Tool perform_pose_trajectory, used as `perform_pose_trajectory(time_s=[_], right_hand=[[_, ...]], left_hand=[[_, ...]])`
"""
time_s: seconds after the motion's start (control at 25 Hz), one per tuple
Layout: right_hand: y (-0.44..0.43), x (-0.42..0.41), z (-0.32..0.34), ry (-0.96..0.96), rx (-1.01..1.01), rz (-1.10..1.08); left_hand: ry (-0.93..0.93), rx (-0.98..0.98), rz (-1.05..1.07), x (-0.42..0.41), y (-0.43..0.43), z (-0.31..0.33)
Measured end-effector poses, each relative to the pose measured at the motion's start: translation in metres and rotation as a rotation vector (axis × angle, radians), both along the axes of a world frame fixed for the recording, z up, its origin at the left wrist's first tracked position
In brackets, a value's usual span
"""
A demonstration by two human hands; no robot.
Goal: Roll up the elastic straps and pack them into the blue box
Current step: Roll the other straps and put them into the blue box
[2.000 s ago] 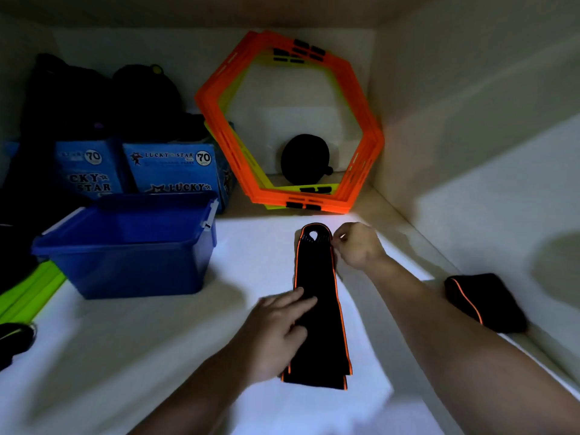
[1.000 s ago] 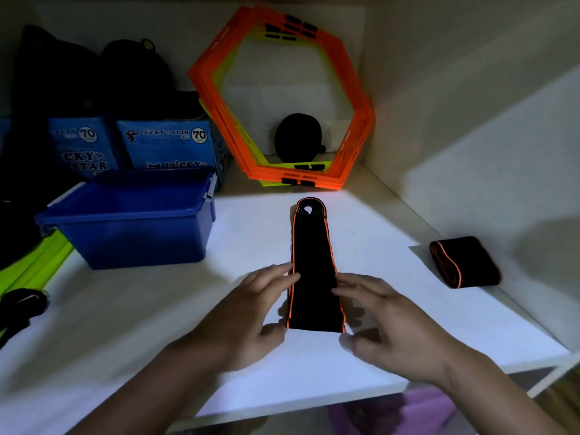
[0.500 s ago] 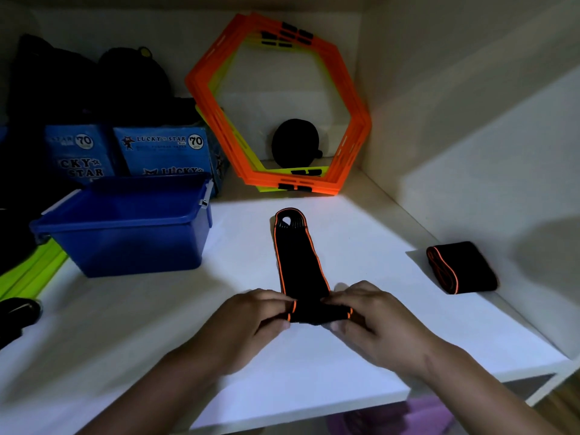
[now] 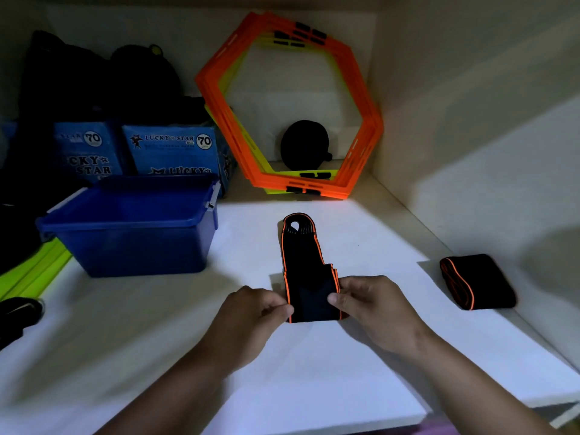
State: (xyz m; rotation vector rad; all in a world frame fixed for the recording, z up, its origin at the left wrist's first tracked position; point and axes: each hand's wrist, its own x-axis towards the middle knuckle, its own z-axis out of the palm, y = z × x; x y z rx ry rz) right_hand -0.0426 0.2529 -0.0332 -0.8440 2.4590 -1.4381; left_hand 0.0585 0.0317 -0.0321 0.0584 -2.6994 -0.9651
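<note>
A black elastic strap with orange edging (image 4: 303, 262) lies lengthwise on the white shelf (image 4: 157, 334), its looped end pointing away from me. Its near end is folded over into a first turn. My left hand (image 4: 251, 318) pinches the left edge of that fold and my right hand (image 4: 370, 306) pinches the right edge. A second strap, rolled up (image 4: 477, 281), lies at the right by the side wall. The blue box (image 4: 131, 227) stands open at the left, and nothing shows inside it.
Orange and yellow hexagonal rings (image 4: 292, 105) lean on the back wall with a round black object (image 4: 304, 146) behind them. Blue printed packs (image 4: 169, 152) and dark bags (image 4: 94, 80) fill the back left. Green bars (image 4: 34, 271) lie at the left edge.
My right hand came back from the strap's far end, and both hands took the near end. They have folded it over away from me, so the flat part is shorter.
</note>
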Motion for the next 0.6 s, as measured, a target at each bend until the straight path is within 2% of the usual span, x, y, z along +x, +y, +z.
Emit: perform_pose_trajectory(time_s=[0.2, 0.28, 0.44, 0.6], right_hand=[[-0.01, -0.006, 0.002, 0.095, 0.096, -0.13], [-0.013, -0.008, 0.003, 0.129, 0.147, -0.185], [-0.015, -0.01, 0.006, 0.222, 0.294, -0.199], [-0.012, -0.013, -0.002, 0.427, 0.312, -0.113]], left_hand=[[-0.044, -0.09, 0.131, -0.012, 0.005, -0.005], [0.02, -0.118, 0.151, -0.015, 0.006, -0.005], [0.183, -0.25, -0.081, -0.022, 0.001, -0.011], [0.117, -0.236, -0.235, -0.021, -0.006, -0.013]])
